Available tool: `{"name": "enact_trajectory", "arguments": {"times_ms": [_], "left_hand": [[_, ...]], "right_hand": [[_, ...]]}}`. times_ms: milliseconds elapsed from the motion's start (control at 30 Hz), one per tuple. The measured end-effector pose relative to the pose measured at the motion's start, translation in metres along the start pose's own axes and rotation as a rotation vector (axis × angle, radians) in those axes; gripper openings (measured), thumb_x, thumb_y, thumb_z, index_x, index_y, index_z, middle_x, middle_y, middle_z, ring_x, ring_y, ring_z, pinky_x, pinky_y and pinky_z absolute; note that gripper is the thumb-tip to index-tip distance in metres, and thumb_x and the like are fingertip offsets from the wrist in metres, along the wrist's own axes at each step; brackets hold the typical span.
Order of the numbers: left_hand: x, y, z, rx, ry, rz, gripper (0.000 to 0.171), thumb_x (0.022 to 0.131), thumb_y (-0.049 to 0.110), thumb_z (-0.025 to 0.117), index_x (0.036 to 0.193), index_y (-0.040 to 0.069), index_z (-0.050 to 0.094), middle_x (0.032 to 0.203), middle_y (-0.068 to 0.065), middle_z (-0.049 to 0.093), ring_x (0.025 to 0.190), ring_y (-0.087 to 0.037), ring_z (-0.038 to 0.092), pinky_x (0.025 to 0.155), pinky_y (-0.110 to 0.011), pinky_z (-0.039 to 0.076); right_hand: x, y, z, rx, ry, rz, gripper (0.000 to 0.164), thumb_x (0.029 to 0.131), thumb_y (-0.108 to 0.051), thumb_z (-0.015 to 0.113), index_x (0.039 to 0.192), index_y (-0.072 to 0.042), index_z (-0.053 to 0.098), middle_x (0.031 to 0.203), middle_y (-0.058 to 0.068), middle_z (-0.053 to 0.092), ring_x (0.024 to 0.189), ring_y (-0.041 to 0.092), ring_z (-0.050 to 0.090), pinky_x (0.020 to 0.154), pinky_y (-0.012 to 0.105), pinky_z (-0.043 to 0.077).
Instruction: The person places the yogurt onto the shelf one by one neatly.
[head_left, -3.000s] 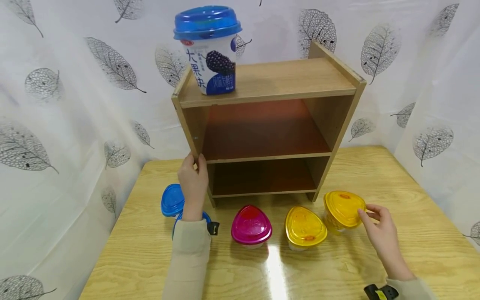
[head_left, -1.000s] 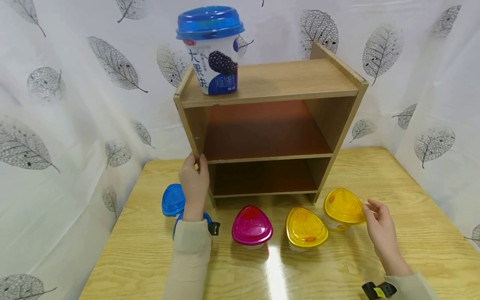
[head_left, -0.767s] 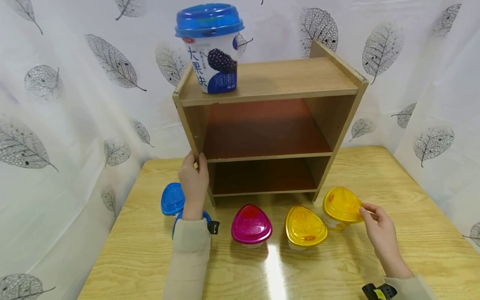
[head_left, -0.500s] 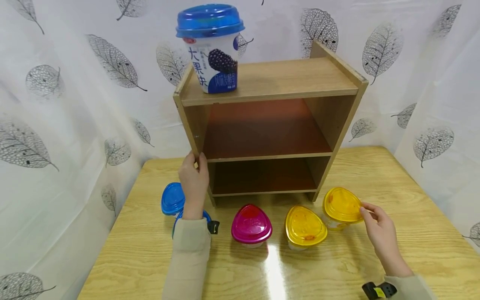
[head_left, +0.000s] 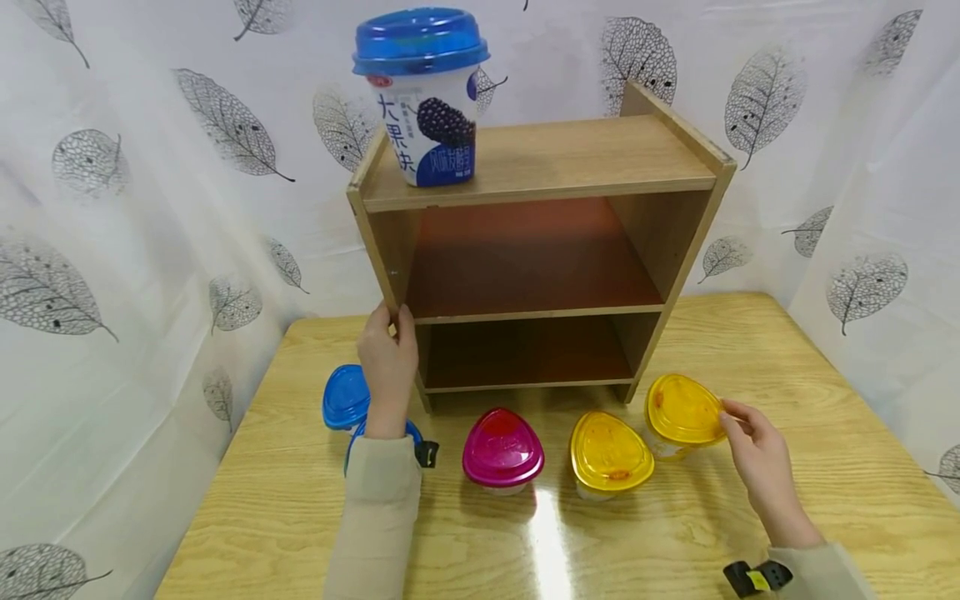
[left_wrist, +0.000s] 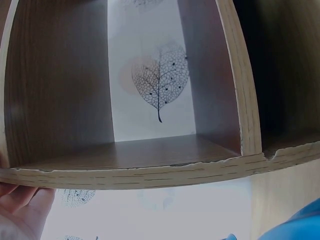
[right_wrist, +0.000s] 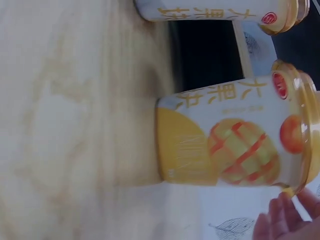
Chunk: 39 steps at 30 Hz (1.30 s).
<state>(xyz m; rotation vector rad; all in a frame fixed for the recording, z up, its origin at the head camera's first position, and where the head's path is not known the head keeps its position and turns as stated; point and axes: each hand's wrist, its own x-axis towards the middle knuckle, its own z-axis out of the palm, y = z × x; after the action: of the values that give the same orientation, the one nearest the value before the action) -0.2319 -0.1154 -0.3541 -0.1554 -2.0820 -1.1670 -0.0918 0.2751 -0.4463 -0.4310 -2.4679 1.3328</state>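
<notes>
A small wooden shelf unit (head_left: 536,200) stands on the table, and my left hand (head_left: 387,358) grips the front edge of its left side panel between thumb and fingers. In the left wrist view only part of that hand (left_wrist: 25,212) shows, at the panel's edge. Over at the right, a yogurt cup with a yellow lid (head_left: 684,408) stands upright on the table. My right hand (head_left: 761,458) pinches the rim of its lid. The right wrist view shows this cup's white and yellow side (right_wrist: 220,140) with fruit printed on it, and fingertips at the lid rim.
A blue-lidded blackberry yogurt cup (head_left: 427,100) stands on the unit's top, at the left. Before the unit are a magenta-lidded cup (head_left: 503,450) and another yellow-lidded cup (head_left: 611,454). Two blue-lidded cups, one in plain sight (head_left: 347,397), stand by the left forearm. Patterned curtains surround the table.
Since three seconds ago, the right-hand yellow-lidded yogurt cup has turned and shifted slightly away from me, with the right hand following. Over the last second little has moved. The left hand keeps its place.
</notes>
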Motion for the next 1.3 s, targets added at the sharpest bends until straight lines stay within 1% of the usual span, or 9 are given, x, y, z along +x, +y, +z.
{"name": "enact_trajectory", "arguments": {"times_ms": [100,233,333,500,567,667,733,867,1300], "left_hand": [[0.0,0.0,0.0,-0.003,-0.004,0.001,0.022,0.089,0.014,0.051,0.093,-0.005,0.061,0.094,-0.018,0.063,0.081,-0.027,0.06,0.065,-0.039,0.051],[0.001,0.0,0.0,-0.004,-0.005,0.003,0.022,0.089,0.014,0.051,0.093,-0.005,0.061,0.094,-0.018,0.063,0.081,-0.027,0.06,0.065,-0.039,0.051],[0.001,0.001,0.0,0.001,0.001,0.01,0.022,0.089,0.013,0.05,0.092,-0.005,0.061,0.093,-0.018,0.063,0.079,-0.027,0.06,0.064,-0.039,0.051],[0.001,0.002,-0.001,0.004,0.011,0.014,0.022,0.089,0.013,0.051,0.091,-0.005,0.061,0.093,-0.019,0.063,0.078,-0.028,0.061,0.062,-0.04,0.051],[0.001,0.002,-0.001,0.003,0.012,0.015,0.021,0.089,0.013,0.051,0.091,-0.005,0.061,0.093,-0.019,0.063,0.078,-0.028,0.061,0.062,-0.04,0.051],[0.001,0.002,-0.001,0.006,0.012,0.018,0.021,0.089,0.013,0.051,0.089,-0.005,0.061,0.092,-0.019,0.063,0.077,-0.028,0.061,0.062,-0.039,0.051],[0.001,0.002,-0.001,0.007,0.01,0.02,0.021,0.089,0.013,0.05,0.087,-0.005,0.061,0.09,-0.019,0.063,0.076,-0.027,0.06,0.061,-0.038,0.051],[0.0,0.002,-0.001,0.002,0.01,0.018,0.021,0.089,0.013,0.05,0.083,-0.004,0.06,0.088,-0.018,0.062,0.074,-0.027,0.059,0.061,-0.038,0.051],[0.0,0.001,-0.001,0.005,0.012,0.019,0.02,0.089,0.012,0.051,0.085,-0.005,0.06,0.089,-0.019,0.063,0.078,-0.028,0.06,0.063,-0.039,0.051]], "right_hand": [[0.0,0.007,0.002,0.077,-0.046,-0.052,0.051,0.092,-0.023,0.045,0.129,0.01,0.032,0.107,-0.01,0.043,0.089,-0.009,0.037,0.069,0.009,0.034],[0.002,0.02,0.004,0.214,-0.198,-0.128,0.06,0.092,-0.013,0.046,0.135,0.01,0.012,0.129,0.012,0.031,0.108,-0.006,0.032,0.076,0.004,0.032],[0.002,0.029,0.004,0.291,-0.306,-0.165,0.066,0.09,-0.006,0.049,0.138,0.004,0.005,0.135,0.015,0.022,0.112,-0.008,0.028,0.079,0.004,0.031],[0.005,0.039,0.006,0.297,-0.42,-0.165,0.077,0.083,-0.001,0.057,0.14,-0.006,0.005,0.134,0.009,0.021,0.111,-0.008,0.028,0.082,0.006,0.031],[0.008,0.041,0.009,0.276,-0.447,-0.133,0.079,0.082,-0.004,0.06,0.14,-0.007,0.007,0.135,0.012,0.019,0.119,0.003,0.026,0.082,0.006,0.03],[0.01,0.042,0.012,0.237,-0.441,-0.101,0.076,0.08,-0.007,0.063,0.138,-0.005,0.014,0.132,0.005,0.026,0.121,0.014,0.027,0.081,0.006,0.03],[0.011,0.042,0.014,0.226,-0.426,-0.101,0.071,0.078,-0.006,0.065,0.134,-0.003,0.021,0.126,-0.004,0.032,0.118,0.01,0.032,0.08,0.005,0.03],[0.012,0.043,0.018,0.249,-0.399,-0.141,0.063,0.076,-0.002,0.065,0.128,-0.001,0.03,0.114,-0.02,0.037,0.103,-0.012,0.034,0.08,0.006,0.03],[0.014,0.042,0.021,0.181,-0.333,-0.161,0.061,0.075,-0.004,0.068,0.124,0.006,0.033,0.104,-0.025,0.044,0.093,-0.01,0.043,0.075,0.009,0.036]]}}
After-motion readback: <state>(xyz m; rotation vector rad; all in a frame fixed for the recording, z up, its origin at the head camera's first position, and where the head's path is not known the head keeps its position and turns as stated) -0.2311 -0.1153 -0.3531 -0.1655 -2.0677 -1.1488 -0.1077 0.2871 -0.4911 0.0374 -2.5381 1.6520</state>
